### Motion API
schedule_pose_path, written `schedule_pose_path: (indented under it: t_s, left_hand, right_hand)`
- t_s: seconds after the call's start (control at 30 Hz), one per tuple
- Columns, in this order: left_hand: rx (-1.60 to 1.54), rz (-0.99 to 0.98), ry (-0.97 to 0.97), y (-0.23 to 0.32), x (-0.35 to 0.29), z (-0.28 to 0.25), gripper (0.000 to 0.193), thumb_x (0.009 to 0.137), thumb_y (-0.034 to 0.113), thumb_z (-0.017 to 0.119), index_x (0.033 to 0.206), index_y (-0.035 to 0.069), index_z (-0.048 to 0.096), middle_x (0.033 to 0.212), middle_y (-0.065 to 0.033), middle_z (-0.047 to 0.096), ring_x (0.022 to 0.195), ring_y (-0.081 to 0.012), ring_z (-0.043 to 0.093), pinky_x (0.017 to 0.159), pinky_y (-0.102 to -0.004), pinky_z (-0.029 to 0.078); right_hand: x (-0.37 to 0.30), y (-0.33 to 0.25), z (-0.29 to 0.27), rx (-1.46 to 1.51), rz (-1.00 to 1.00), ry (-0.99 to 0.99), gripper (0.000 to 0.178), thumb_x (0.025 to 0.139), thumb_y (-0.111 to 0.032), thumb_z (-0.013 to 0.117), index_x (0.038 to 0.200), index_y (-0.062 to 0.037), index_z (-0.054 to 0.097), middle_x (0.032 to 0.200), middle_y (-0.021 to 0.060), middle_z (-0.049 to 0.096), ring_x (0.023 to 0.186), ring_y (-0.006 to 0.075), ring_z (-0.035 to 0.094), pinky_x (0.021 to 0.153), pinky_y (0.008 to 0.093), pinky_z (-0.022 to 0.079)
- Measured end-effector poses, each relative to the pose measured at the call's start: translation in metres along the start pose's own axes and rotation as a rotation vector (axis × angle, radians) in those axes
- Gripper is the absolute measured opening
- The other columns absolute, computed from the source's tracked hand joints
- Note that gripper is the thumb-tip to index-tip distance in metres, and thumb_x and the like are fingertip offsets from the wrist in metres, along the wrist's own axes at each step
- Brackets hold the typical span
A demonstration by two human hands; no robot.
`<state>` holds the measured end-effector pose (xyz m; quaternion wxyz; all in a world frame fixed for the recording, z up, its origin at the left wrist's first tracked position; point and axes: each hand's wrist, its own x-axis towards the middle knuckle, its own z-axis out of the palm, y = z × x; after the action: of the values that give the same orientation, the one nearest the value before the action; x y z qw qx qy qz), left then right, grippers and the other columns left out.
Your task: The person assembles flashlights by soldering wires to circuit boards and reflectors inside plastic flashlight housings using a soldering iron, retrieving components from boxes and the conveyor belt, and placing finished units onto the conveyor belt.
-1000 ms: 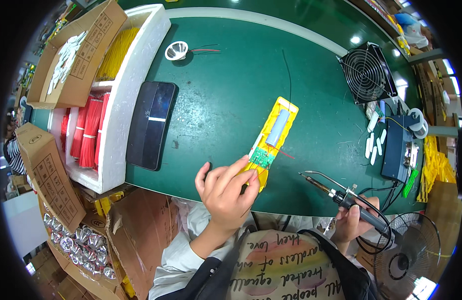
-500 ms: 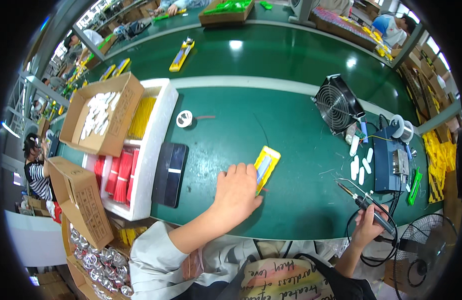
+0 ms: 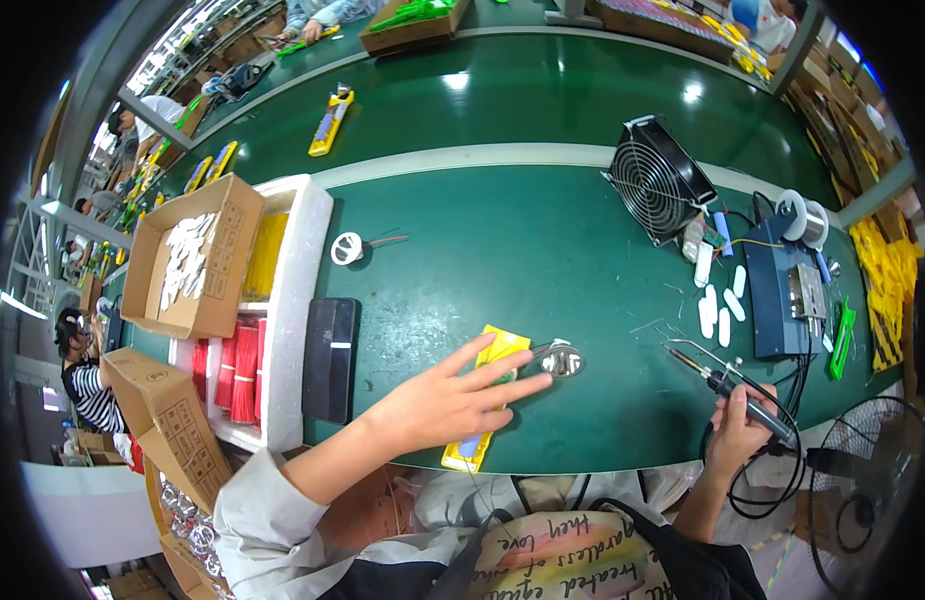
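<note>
My left hand [image 3: 450,402] reaches over a yellow plastic casing [image 3: 500,346] near the table's front edge, its fingers spread and stretched out. It covers the casing's middle; a blue-grey cylinder shows at the near end. Beside the fingertips lies a round, shiny silver part [image 3: 562,361] with thin wire at its upper edge. Whether the fingers touch the casing or this part, I cannot tell. My right hand [image 3: 740,425] grips a soldering iron [image 3: 720,383] by its dark handle, the tip pointing up and left above the table.
A blue soldering station [image 3: 777,300] with a solder spool [image 3: 804,220] stands right, by a black fan [image 3: 659,182] and several white pieces [image 3: 723,327]. At left are a foam box [image 3: 294,330] with red wires, a carton [image 3: 232,245] and a dark flat device [image 3: 331,360].
The yellow casing has shifted nearer the front edge and turned. My left hand, earlier curled on it, is now spread. The silver part has come into sight. My right hand keeps the soldering iron.
</note>
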<state>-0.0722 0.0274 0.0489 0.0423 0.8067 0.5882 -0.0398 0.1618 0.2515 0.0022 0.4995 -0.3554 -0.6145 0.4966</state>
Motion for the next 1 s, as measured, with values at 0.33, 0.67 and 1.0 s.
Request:
schedule_pose_path:
  t_s: [0.33, 0.67, 1.0]
  left_hand:
    - [-0.799, -1.174, 0.647, 0.069, -0.005, 0.023, 0.063, 0.063, 0.008, 0.068, 0.115, -0.002, 0.034, 0.1, -0.0157, 0.048, 0.084, -0.0226, 0.051, 0.067, -0.0309, 0.043]
    - [-0.684, -1.016, 0.609, 0.074, -0.031, 0.033, 0.038, 0.06, 0.001, 0.065, 0.097, 0.003, 0.055, 0.102, -0.0115, 0.056, 0.089, -0.0257, 0.054, 0.077, -0.0323, 0.043]
    - [-0.642, -1.056, 0.945, 0.08, -0.013, 0.047, 0.01, 0.067, 0.004, 0.064, 0.077, 0.007, 0.064, 0.076, -0.004, 0.062, 0.074, -0.0205, 0.055, 0.075, -0.0326, 0.043]
  right_hand:
    - [-0.001, -0.001, 0.003, -0.067, 0.017, -0.017, 0.01, 0.078, -0.004, 0.053, 0.083, -0.0019, 0.044, 0.057, 0.0056, 0.05, 0.039, 0.0058, 0.043, 0.035, 0.0144, 0.032]
    - [-0.004, -0.014, 0.003, -0.025, -0.119, 0.008, 0.01, 0.079, -0.006, 0.052, 0.082, -0.0003, 0.044, 0.057, 0.0074, 0.05, 0.039, 0.0063, 0.041, 0.037, 0.0151, 0.033]
    - [-0.009, -0.029, 0.025, 0.15, -0.205, -0.132, 0.011, 0.082, -0.008, 0.046, 0.082, 0.0015, 0.04, 0.064, 0.0095, 0.048, 0.04, 0.0058, 0.038, 0.038, 0.0138, 0.031]
